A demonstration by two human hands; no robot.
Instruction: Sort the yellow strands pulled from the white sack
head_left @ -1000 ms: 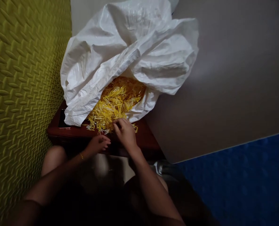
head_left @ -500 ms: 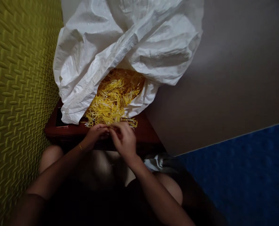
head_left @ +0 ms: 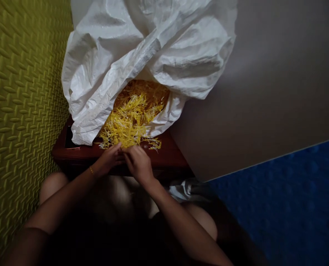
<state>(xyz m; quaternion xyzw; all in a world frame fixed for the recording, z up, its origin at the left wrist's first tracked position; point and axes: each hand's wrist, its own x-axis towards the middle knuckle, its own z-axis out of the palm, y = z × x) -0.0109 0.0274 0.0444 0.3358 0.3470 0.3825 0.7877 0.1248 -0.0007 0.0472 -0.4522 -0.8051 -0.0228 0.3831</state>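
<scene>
A heap of thin yellow strands with whitish ends [head_left: 128, 120] spills from the mouth of a large white woven sack [head_left: 98, 74]. Just in front of the heap, my left hand [head_left: 111, 159] and my right hand [head_left: 139, 162] meet at the fingertips. The fingers of both are pinched together. Whatever lies between them is too small and dark to make out. A thin bracelet [head_left: 91, 170] circles my left wrist.
The sack rests on a dark red surface [head_left: 172, 149]. A dark flat object [head_left: 71, 138] lies by its left corner. Yellow textured matting [head_left: 20, 92] rises at the left, a grey-brown panel [head_left: 250, 92] stands at the right, and blue matting [head_left: 286, 199] lies beyond.
Both hands have shifted slightly left, the right one more so, and stay together at the fingertips. The sack and the heap look the same.
</scene>
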